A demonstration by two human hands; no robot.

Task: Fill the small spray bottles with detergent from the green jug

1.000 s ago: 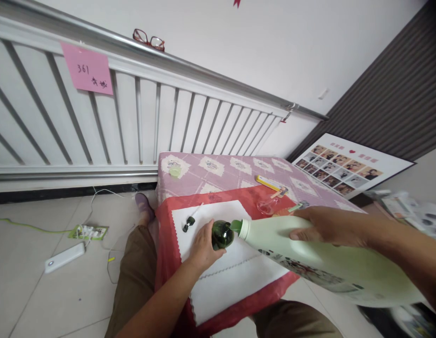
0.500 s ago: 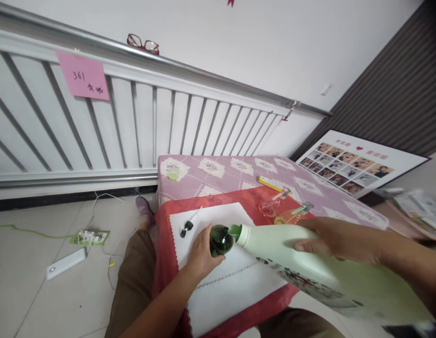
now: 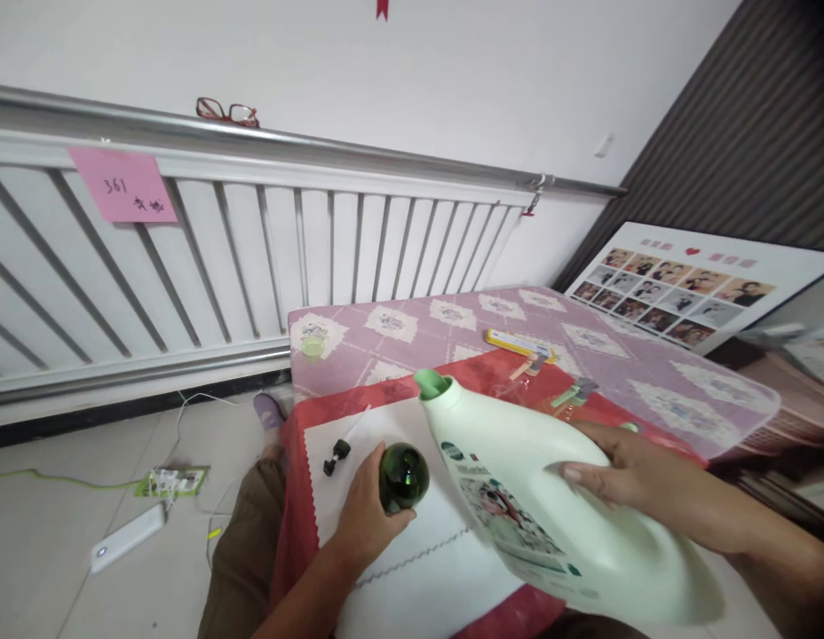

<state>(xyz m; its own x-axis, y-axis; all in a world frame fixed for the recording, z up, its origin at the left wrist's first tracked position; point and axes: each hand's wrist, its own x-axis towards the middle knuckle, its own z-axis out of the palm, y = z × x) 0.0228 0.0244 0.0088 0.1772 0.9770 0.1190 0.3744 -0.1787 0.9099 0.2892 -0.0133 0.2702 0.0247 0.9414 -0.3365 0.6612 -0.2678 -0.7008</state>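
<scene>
My left hand (image 3: 367,510) is wrapped round a small dark green glass bottle (image 3: 403,477) standing on a white cloth (image 3: 425,568). My right hand (image 3: 618,470) grips a big pale green detergent jug (image 3: 532,506) with its open spout (image 3: 431,384) raised, above and behind the small bottle's mouth. A small black pump cap (image 3: 336,454) with a thin tube lies on the cloth just left of my left hand.
A low table with a pink patterned cloth (image 3: 625,355) and a red cloth (image 3: 298,497) stands by a white radiator (image 3: 252,248). A yellow flat item (image 3: 518,343), a green lid (image 3: 312,345) and a photo board (image 3: 692,284) lie behind. A power strip (image 3: 169,482) sits on the floor.
The jug's spout has lifted up and away from the small bottle's mouth, the jug tilting back upright. My left hand keeps its hold on the small bottle.
</scene>
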